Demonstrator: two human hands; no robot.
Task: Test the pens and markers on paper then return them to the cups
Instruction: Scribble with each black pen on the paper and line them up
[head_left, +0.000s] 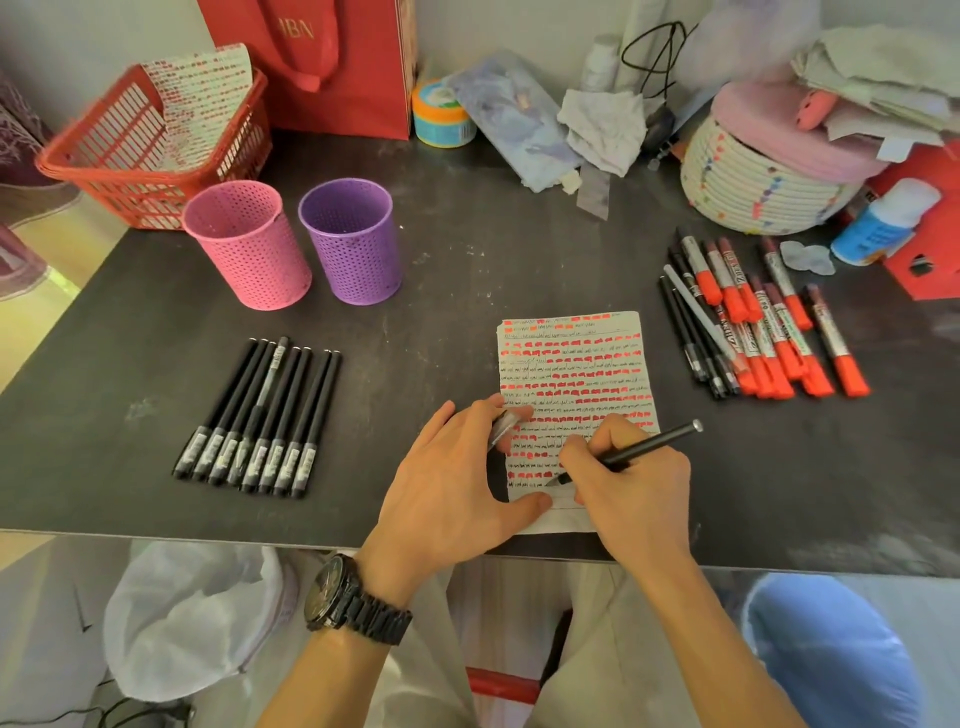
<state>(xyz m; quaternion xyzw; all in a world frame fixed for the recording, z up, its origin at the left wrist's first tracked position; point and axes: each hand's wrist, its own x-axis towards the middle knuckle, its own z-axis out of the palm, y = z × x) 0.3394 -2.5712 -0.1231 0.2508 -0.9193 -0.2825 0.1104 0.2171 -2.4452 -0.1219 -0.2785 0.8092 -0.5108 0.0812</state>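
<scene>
Pen set to paper.
The pen is clamped in the curled fingers of the right hand, its tip touching the paper near the lower edge; a cap is pinched in the left hand, whose thumb is pressed on the sheet; the pink cup and purple cup are stood well apart, far left.

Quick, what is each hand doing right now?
Left hand: pinches a pen cap, thumb on the paper.
Right hand: grips the black pen, tip on the paper.
</scene>
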